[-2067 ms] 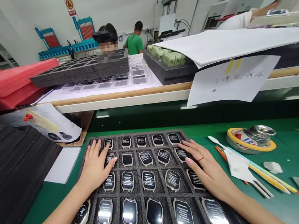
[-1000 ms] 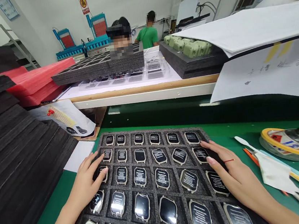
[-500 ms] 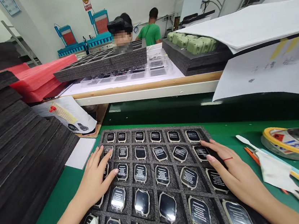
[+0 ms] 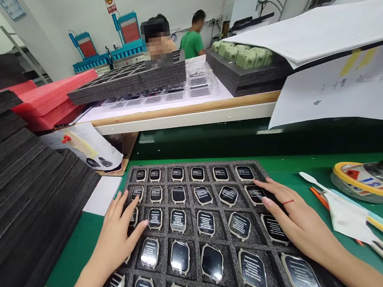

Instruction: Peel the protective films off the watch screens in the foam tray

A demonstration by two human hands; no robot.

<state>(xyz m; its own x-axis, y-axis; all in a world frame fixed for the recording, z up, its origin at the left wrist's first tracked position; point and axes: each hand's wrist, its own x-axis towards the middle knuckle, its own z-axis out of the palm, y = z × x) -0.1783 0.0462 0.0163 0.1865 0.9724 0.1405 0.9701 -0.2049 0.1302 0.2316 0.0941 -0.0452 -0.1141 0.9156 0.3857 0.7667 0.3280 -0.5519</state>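
Note:
A dark grey foam tray (image 4: 191, 199) lies on the green work surface, divided into square pockets. Several square smartwatch bodies without straps, such as one watch (image 4: 206, 223), sit face up in the pockets. Many screens show white text; others look dark or glare with reflected light. My left hand (image 4: 116, 232) rests on the tray's left edge, fingers spread, its index finger and thumb reaching over watches there. Across from it, my right hand (image 4: 292, 210) lies along the right edge, fingers outstretched, thumb and index tip touching or just above a watch (image 4: 255, 194). Neither hand has a watch lifted.
Stacked black foam sheets (image 4: 28, 205) rise at left beside red foam (image 4: 54, 102). A raised shelf (image 4: 188, 118) crosses ahead, bearing another foam tray (image 4: 128, 79) and green pieces (image 4: 245, 55). A tape roll (image 4: 374, 181) and a white brush-like tool (image 4: 316, 181) lie right. Two people are beyond.
The view has shifted very slightly. Both hands keep their places on the tray's sides, and the watches stay in their pockets. The people in the background have turned their heads.

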